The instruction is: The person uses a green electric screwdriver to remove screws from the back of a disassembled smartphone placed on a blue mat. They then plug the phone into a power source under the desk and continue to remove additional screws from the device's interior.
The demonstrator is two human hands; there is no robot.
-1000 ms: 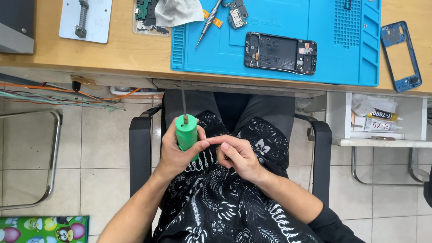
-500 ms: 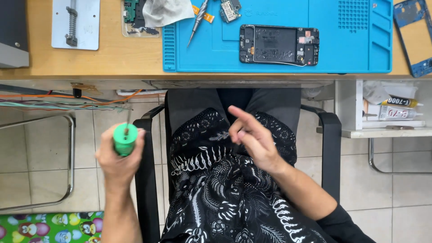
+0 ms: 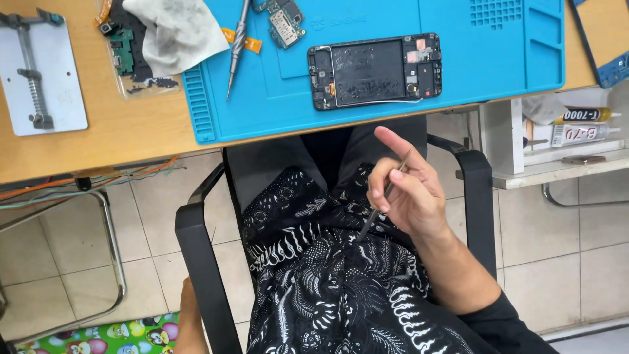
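Observation:
My right hand (image 3: 406,190) hovers over my lap, shut on a thin metal pick (image 3: 383,196) that runs slantwise through the fingers, index finger stretched out toward the desk. An opened black phone (image 3: 373,71) lies on the blue work mat (image 3: 498,59) just beyond that hand. Only a bit of my left forearm (image 3: 189,321) shows at the bottom left, beside the chair's left armrest (image 3: 200,262); the left hand itself is out of the picture.
On the desk lie a screwdriver (image 3: 237,46), a small circuit board (image 3: 283,19), a dirty white cloth (image 3: 173,33), a metal holder plate (image 3: 36,69) and a blue phone frame (image 3: 606,42). Glue tubes (image 3: 580,124) sit on a white shelf at right.
My left hand with the green cylinder has dropped down and out of view at the lower left. My right hand has lifted off my lap, now holding the thin pick.

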